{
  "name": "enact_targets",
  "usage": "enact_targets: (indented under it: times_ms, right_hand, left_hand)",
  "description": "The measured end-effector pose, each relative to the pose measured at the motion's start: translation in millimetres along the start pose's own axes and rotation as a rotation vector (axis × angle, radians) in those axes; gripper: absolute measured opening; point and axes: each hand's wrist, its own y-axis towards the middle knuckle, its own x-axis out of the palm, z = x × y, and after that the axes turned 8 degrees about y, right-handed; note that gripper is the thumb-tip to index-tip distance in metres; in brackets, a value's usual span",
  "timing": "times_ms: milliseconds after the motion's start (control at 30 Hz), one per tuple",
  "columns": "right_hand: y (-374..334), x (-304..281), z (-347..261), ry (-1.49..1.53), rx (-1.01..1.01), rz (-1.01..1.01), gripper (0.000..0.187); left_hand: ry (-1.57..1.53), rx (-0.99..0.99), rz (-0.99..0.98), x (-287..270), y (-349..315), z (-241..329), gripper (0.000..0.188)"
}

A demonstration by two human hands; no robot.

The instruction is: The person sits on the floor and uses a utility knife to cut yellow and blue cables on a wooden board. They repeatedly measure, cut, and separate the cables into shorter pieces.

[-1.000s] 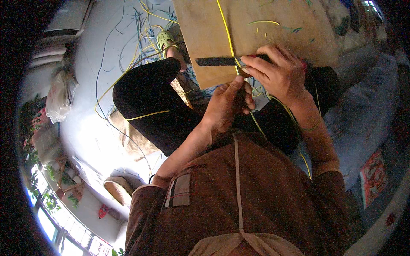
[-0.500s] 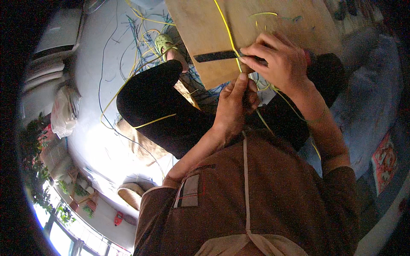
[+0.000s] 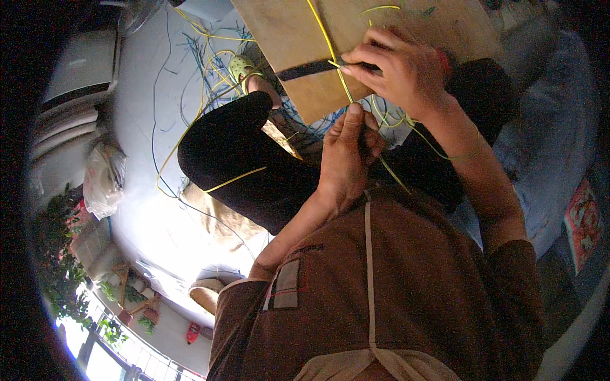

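A yellow wire (image 3: 322, 30) runs down across a wooden board (image 3: 438, 28) toward my lap. Its lower part is pinched between the thumb and fingers of my left hand (image 3: 343, 152), just off the board's near edge. My right hand (image 3: 406, 76) grips a dark, flat, blade-like strip (image 3: 305, 70). The strip lies across the wire, flat over the board, and its exact kind is hard to tell. Where they cross, a small yellow sliver sticks out from the wire. My right fingertips hide the strip's near end.
Cut wire pieces in blue, green and yellow (image 3: 210, 54) lie tangled on the floor to the left. A foot in a light green clog (image 3: 241, 66) stands beside the board. Another yellow wire (image 3: 235, 180) crosses my dark trouser leg. Short yellow offcuts (image 3: 381, 8) rest on the board.
The view has shifted slightly. Where the strip crosses the wire, a yellow sliver now stands out. Both hands keep their grips, and the right hand sits a little farther from the left.
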Motion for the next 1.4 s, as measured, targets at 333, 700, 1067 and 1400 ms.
enact_targets:
  times_ms: [333,700,1067,1400]
  right_hand:
    - [62.4,-7.3,48.7,0.033,0.066,0.0,0.016]
    - [34.7,-4.4,29.4,0.0,-0.03,0.1,0.018]
    - [-18.2,-33.4,17.0,0.041,-0.073,-0.045,0.018]
    - [-31.3,-30.6,15.5,-0.008,-0.132,-0.078,0.016]
  left_hand:
    - [0.236,-0.13,-0.321,-5.6,-38.6,-28.8,0.031]
    - [0.191,0.013,-0.055,5.7,-1.0,-5.2,0.022]
    - [0.054,0.094,-0.015,2.4,20.6,-18.5,0.023]
    - [0.098,0.126,-0.029,3.7,20.5,-14.3,0.024]
